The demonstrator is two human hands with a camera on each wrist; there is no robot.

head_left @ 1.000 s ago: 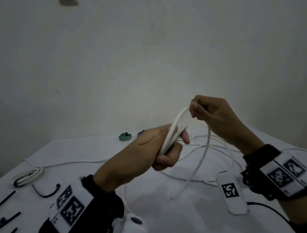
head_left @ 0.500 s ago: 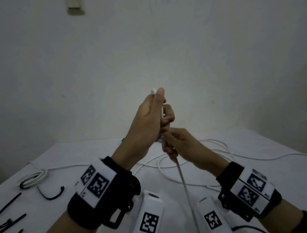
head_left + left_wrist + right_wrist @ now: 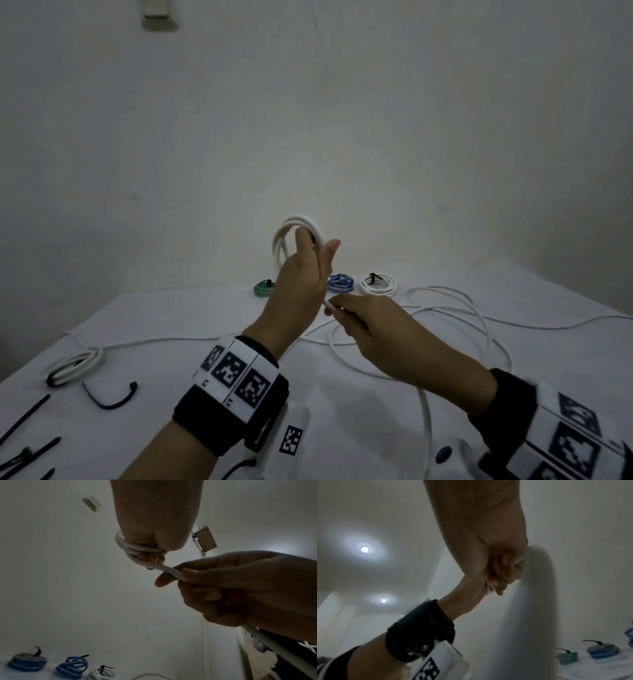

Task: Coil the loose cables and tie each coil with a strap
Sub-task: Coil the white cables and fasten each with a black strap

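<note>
My left hand (image 3: 306, 263) is raised above the table, and a small coil of white cable (image 3: 297, 224) loops up over its fingers. In the left wrist view the coil (image 3: 127, 547) wraps the curled fingers of the left hand (image 3: 150, 555). Just below it, my right hand (image 3: 339, 310) pinches the same cable's free run (image 3: 169, 570) between thumb and fingers. The cable (image 3: 425, 407) trails from that hand down to loose loops (image 3: 479, 318) on the white table (image 3: 191, 318). The right wrist view shows the right hand (image 3: 506, 569) closed on a bit of white cable (image 3: 518, 560).
Three tied coils lie at the table's back: green (image 3: 263, 288), blue (image 3: 340, 283), white (image 3: 378, 285). At the left lie another white coil (image 3: 73, 365) and several black straps (image 3: 109, 399). A wall stands right behind the table.
My left hand has turned upright with the coil above it. My right hand came down from above it to just below, bringing the cable round.
</note>
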